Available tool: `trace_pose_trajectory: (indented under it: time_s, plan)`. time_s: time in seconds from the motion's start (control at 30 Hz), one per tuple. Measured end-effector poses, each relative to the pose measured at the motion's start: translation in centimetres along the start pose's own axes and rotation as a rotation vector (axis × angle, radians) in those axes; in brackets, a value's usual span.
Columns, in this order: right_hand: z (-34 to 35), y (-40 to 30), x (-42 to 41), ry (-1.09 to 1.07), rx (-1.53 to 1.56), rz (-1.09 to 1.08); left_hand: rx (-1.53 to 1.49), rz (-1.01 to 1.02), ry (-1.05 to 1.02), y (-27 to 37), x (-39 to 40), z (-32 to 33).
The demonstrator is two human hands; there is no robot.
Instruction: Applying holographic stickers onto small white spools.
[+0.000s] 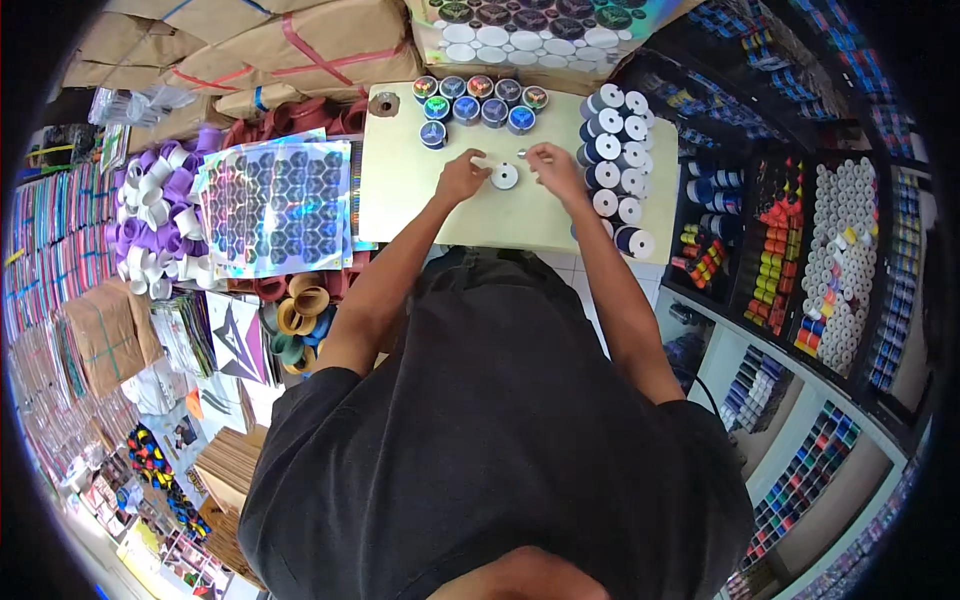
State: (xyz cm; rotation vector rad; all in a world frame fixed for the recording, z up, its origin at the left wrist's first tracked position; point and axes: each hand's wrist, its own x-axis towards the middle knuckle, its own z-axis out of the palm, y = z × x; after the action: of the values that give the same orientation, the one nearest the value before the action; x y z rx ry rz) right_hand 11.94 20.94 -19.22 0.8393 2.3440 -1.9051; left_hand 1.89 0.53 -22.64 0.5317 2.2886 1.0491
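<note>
A spool with a white round end [505, 177] stands on the pale tabletop [405, 202] between my hands. My left hand [461, 178] is just left of it, with thumb and forefinger apart and their tips close to its rim. Whether they touch it I cannot tell. To the spool's right, my right hand [555, 171] pinches a small, shiny round piece [523, 153], perhaps a sticker. Beyond my hands stand several spools with shiny emblem labels on their tops [466, 110]. Rows of white-ended spools [607, 148] lie at the right side of the table.
A tape roll [385, 104] sits at the table's far left corner. Left of the table, holographic sticker sheets [277, 206] rest by purple and white plastic spools [161, 199]. Paper-wrapped parcels [345, 49] stand behind. Shelves of thread spools [840, 262] line the right.
</note>
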Motion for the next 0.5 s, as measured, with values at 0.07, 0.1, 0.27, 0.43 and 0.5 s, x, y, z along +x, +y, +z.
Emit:
trace_pose_trajectory:
  time_s: [0.07,0.1,0.27,0.43,0.5]
  plan:
    - [1.7,1.9,-0.2,-0.023,-0.025,0.118,-0.011,-0.101,-0.005,-0.7,-0.4,1.0]
    - [2.5,2.6,-0.1,-0.034,-0.027,0.126,0.012,-0.101,-0.016,-1.3,-0.4,1.3]
    - [4.2,6.6,0.6,0.024,-0.103,-0.002,0.106,-0.158,-0.084,0.3,-0.2,2.0]
    - [4.8,6.0,0.8,0.068,-0.108,-0.007,0.188,-0.219,-0.108,0.5,0.1,1.8]
    - [4.7,5.7,1.0,0.064,-0.131,0.017,0.175,-0.220,-0.109,0.3,0.1,1.9]
